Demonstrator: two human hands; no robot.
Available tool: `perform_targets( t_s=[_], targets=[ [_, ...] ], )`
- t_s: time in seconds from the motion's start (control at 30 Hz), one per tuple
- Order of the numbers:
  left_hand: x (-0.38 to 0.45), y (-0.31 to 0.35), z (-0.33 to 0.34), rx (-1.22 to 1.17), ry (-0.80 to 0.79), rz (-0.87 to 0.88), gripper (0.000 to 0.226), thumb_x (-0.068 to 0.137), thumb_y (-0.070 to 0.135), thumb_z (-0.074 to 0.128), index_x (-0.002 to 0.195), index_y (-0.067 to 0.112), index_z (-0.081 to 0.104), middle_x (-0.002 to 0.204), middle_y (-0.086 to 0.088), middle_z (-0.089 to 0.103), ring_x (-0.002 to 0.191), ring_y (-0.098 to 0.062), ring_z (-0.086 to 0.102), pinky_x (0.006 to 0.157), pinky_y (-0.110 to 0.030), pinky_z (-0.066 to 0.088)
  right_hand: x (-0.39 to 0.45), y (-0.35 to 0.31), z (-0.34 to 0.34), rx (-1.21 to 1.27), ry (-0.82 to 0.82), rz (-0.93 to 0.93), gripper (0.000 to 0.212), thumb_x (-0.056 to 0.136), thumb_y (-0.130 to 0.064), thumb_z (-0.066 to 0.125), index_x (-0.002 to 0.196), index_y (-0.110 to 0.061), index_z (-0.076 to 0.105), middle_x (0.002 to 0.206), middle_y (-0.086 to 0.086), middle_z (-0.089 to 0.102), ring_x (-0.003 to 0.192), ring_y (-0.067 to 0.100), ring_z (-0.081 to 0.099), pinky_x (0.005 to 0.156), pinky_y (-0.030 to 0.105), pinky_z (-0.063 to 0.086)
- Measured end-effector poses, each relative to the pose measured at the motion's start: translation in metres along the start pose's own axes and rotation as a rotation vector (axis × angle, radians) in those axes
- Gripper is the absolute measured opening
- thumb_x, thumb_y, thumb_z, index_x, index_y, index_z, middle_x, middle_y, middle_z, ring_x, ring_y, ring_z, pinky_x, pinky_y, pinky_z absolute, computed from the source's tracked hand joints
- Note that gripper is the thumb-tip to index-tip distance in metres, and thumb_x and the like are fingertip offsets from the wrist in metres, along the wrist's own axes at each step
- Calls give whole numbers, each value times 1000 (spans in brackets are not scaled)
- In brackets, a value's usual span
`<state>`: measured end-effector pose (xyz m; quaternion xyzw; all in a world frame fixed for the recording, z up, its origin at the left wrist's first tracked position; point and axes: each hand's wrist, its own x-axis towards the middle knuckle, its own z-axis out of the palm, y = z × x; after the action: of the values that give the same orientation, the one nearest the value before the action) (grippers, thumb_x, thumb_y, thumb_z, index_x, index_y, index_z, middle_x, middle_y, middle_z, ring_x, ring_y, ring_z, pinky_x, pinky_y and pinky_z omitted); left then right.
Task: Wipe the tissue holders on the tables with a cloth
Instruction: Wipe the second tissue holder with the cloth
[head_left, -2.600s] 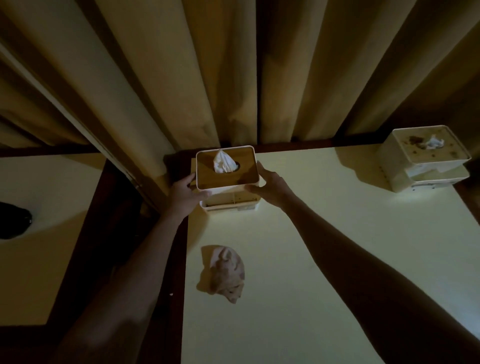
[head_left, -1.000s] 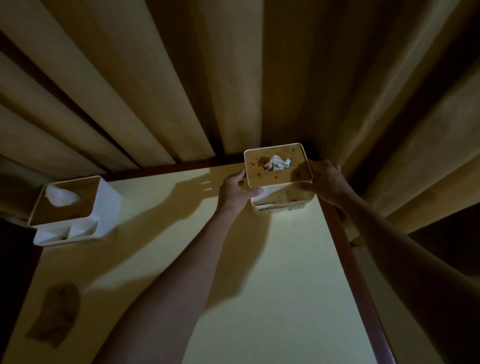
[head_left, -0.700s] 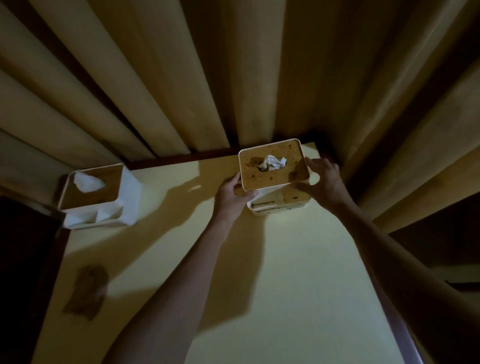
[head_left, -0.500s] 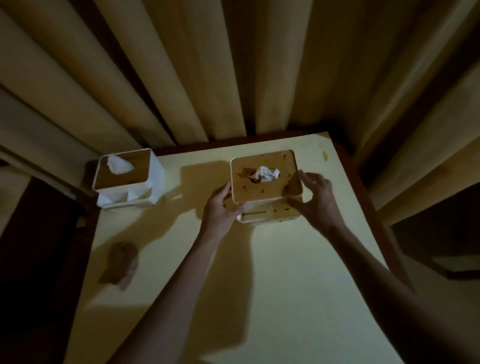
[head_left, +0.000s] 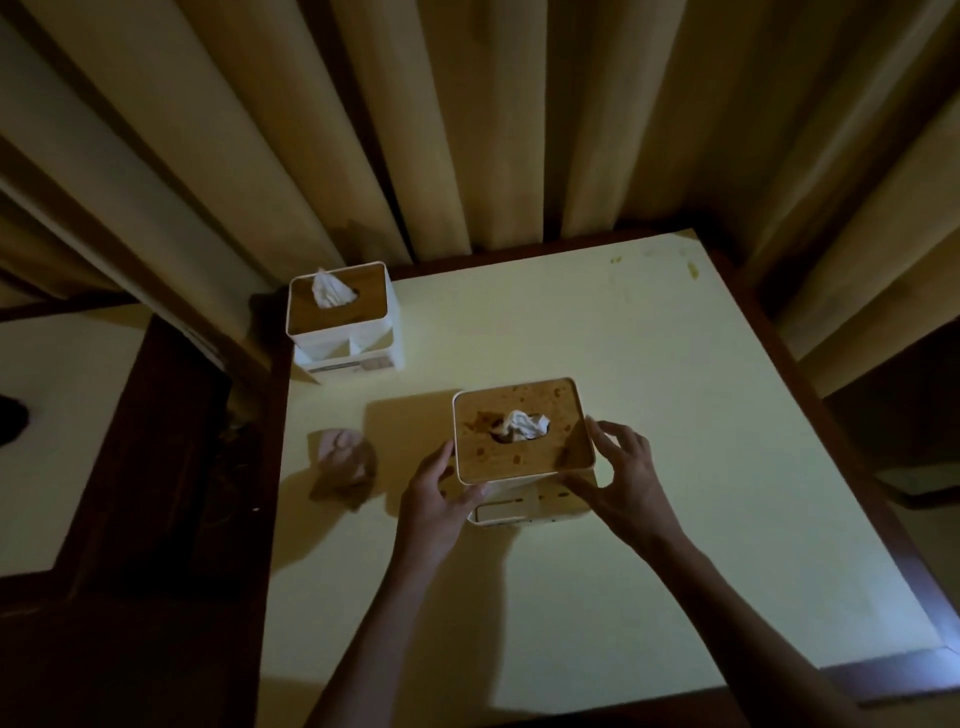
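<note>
Cloth (head_left: 343, 465) crumpled on worktop (head_left: 675, 415), left of grip. Left hand (head_left: 436, 499) and right hand (head_left: 626, 480) clasping spotted tissue holder (head_left: 522, 441) by opposite sides. Risk: loose lid shifting, tissue spilling if tilted.

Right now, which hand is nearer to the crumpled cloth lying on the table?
Left. The left hand grips the near tissue holder on its left side, just right of the crumpled cloth. The right hand is on the holder's far side, away from the cloth.
</note>
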<state>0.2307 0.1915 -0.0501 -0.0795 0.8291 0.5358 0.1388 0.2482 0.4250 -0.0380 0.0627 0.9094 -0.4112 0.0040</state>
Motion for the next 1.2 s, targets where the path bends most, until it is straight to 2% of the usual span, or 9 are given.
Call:
perform_targets(
  t_s=[0.17,0.33,0.5,0.6,0.73,0.83,0.9,1.07,1.2],
  targets=[
    [-13,-11,7,8,3,22,80,71,46,75,141,27,43,135,13,52,121,-6,53,99,-42,49,-15,10,6,-30,-11,41,82,76,-39,76,144,-12,39,137,7,45,130,22,33,108,46,35],
    [-16,-11,15,10,45,27,74,77,27,78,142,25,41,139,10,49,124,-7,49,102,-38,46,-17,13,7,-45,-18,64,81,77,-39,75,145,-14,39,140,6,44,131,23,34,109,48,33],
    [-18,-9,5,69,27,22,78,80,30,75,146,21,35,134,18,37,128,-2,35,107,-22,32,-17,7,8,-250,15,32,89,75,-44,76,148,-16,33,144,8,41,128,32,36,99,48,36],
    [-8,-25,-27,119,168,-8,68,80,25,75,141,20,44,141,4,47,128,-15,46,106,-33,40,-20,-6,12,-320,32,-44,94,75,-39,77,151,-21,25,148,3,33,129,28,31,99,47,35],
    [20,-49,-79,288,404,-6,53,84,11,67,135,18,53,130,-9,55,117,-26,52,88,-24,41,-20,-27,25,-342,-52,-266,72,85,-48,57,148,-29,28,151,-1,31,132,22,27,101,42,33],
    [42,-71,-100,387,318,-50,63,79,20,70,137,27,49,132,-9,51,119,-27,50,92,-35,46,-17,-33,37,-411,-153,-270,70,86,-60,31,149,-30,26,151,-4,34,137,21,27,109,42,29],
    [52,-81,-104,435,249,-40,66,77,18,73,138,20,49,133,-10,51,120,-28,50,96,-39,45,-16,-35,42,-442,-164,-261,70,87,-60,24,149,-30,26,147,-4,39,134,22,33,110,44,29],
    [57,-85,-102,504,247,56,54,80,7,69,132,8,54,116,-16,61,112,-33,55,87,-36,43,-7,-44,49,-432,-130,-187,64,88,-57,26,140,-23,42,138,-2,49,129,22,42,105,46,30],
    [48,-86,-103,364,334,2,48,82,8,68,129,16,57,116,-8,63,109,-28,58,85,-33,45,0,-49,52,-497,-112,-172,44,96,-47,43,133,-25,52,135,1,48,124,24,42,103,44,31]
  ],
)
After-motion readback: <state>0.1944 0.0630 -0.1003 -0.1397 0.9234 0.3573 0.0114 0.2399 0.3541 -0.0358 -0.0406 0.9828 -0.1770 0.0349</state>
